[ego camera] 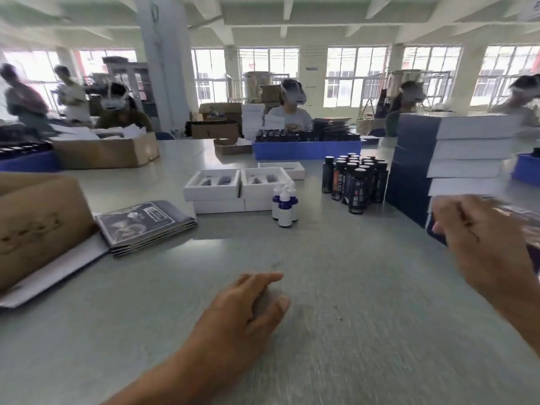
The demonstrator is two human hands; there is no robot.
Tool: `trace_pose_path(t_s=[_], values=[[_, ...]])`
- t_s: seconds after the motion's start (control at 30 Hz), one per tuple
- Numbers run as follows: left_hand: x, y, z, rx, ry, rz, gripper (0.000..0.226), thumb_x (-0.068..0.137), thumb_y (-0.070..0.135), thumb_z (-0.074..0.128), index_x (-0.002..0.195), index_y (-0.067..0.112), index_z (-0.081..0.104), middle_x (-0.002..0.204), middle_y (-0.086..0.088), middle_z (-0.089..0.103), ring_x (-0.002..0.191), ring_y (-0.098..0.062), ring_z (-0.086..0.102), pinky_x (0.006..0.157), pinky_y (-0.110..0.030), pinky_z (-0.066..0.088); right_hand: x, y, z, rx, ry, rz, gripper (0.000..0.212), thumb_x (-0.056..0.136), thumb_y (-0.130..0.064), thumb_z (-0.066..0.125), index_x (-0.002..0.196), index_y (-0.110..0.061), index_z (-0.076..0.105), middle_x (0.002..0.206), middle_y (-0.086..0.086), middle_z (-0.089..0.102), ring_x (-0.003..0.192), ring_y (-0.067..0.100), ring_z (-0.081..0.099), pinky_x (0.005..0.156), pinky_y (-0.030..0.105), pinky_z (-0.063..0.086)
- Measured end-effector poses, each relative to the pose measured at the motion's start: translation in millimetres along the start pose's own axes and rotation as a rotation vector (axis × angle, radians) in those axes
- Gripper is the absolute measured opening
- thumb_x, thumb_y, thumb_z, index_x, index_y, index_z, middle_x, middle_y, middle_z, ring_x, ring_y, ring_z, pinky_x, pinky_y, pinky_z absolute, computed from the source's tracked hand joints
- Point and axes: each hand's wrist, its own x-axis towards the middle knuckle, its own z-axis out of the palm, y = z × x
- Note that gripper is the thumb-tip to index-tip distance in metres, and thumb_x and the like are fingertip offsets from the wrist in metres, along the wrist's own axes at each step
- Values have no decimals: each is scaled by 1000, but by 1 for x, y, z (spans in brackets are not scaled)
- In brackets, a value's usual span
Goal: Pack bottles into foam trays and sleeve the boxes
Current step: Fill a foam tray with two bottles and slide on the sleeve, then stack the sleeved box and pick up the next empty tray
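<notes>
Your left hand [251,299] rests curled, empty, on the desk [350,331]. Your right hand [482,244], blurred, grips a sleeved box [526,226]. Beyond your fingers, open trays [213,185] and bottles [355,182] wait unpacked.

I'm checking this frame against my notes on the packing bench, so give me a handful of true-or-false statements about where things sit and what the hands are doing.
1. The small white dropper bottles with blue labels stand in front of the white foam-lined tray boxes. True.
2. The left hand holds a dark bottle. False: it rests on the grey table, holding nothing visible.
3. The cluster of tall dark bottles stands upright beside the stack of navy-and-white sleeved boxes. True.
4. The flat dark printed sleeves lie right of the dark bottles. False: they lie far left, by a brown cardboard box.
5. The right hand is at the sleeved stack. True.
</notes>
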Motion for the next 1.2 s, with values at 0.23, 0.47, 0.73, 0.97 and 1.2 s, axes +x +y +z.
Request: trace_pose_path(t_s=[0.23, 0.47, 0.73, 0.97, 1.2], values=[[-2, -10, 0, -14, 23, -25, 46, 89, 57, 55, 133, 44, 49, 111, 26, 48, 93, 9, 49, 87, -13, 43, -43, -17, 72, -379, -670, -215, 47, 76, -80, 28, 91, -47, 58, 86, -25, 55, 77, -2, 53, 69, 26, 51], [21, -26, -15, -26, 37, -70, 41, 89, 52, 60, 129, 47, 50, 125, 26, 48, 113, 12, 48, 97, -20, 47, -45, -19, 70, -308, -628, -171, 21, 84, -66, 52, 79, -47, 58, 75, -22, 55, 67, -2, 54, 62, 23, 47], [126, -59, -44, 354, 230, -138, 47, 95, 34, 59, 139, 25, 50, 142, 0, 50, 128, -18, 45, 104, -34, 37, -42, -22, 73, -278, -646, -173, 26, 88, -70, 43, 93, -47, 53, 90, -22, 54, 77, -4, 54, 72, 14, 47], [231, -78, -32, 690, 215, -64, 54, 91, 36, 63, 140, 22, 48, 143, -3, 49, 131, -25, 43, 108, -44, 36, -40, -19, 79, -256, -630, -155, 31, 86, -72, 45, 93, -44, 54, 86, -23, 53, 77, -4, 54, 69, 12, 45], [287, -75, -16, 944, 12, -111, 44, 93, 28, 54, 137, 25, 53, 158, -7, 27, 149, -29, 12, 120, -48, 16, -34, -18, 83, -245, -647, -145, 36, 86, -74, 43, 97, -40, 51, 91, -22, 54, 84, -6, 56, 73, 3, 40]])
